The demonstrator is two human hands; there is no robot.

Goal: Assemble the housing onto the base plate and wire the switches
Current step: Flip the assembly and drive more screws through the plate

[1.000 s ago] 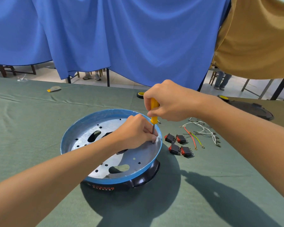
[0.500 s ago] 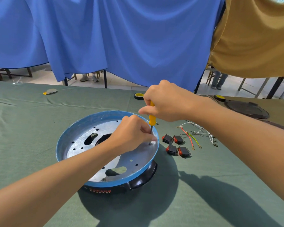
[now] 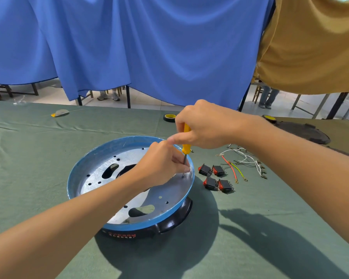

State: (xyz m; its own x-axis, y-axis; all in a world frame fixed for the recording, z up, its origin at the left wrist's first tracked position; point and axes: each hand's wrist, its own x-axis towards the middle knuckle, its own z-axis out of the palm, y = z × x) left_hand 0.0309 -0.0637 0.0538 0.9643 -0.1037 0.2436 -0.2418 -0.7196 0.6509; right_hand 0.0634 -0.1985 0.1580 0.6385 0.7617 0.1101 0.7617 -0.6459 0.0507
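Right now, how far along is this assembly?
Done: the metal plate sits on the black housing. In hand: the right hand holds a yellow screwdriver on a screw; the left hand pinches its shaft. To do: four switches and wires lie unconnected.

The grip of the right hand (image 3: 206,125) hides the upper handle of the screwdriver (image 3: 186,147), and its forefinger is blurred. Fingertips of the left hand (image 3: 161,164), pinching the shaft, partly hide its tip. The left forearm covers the middle of the base plate (image 3: 169,194), which conceals most of the housing (image 3: 169,224).
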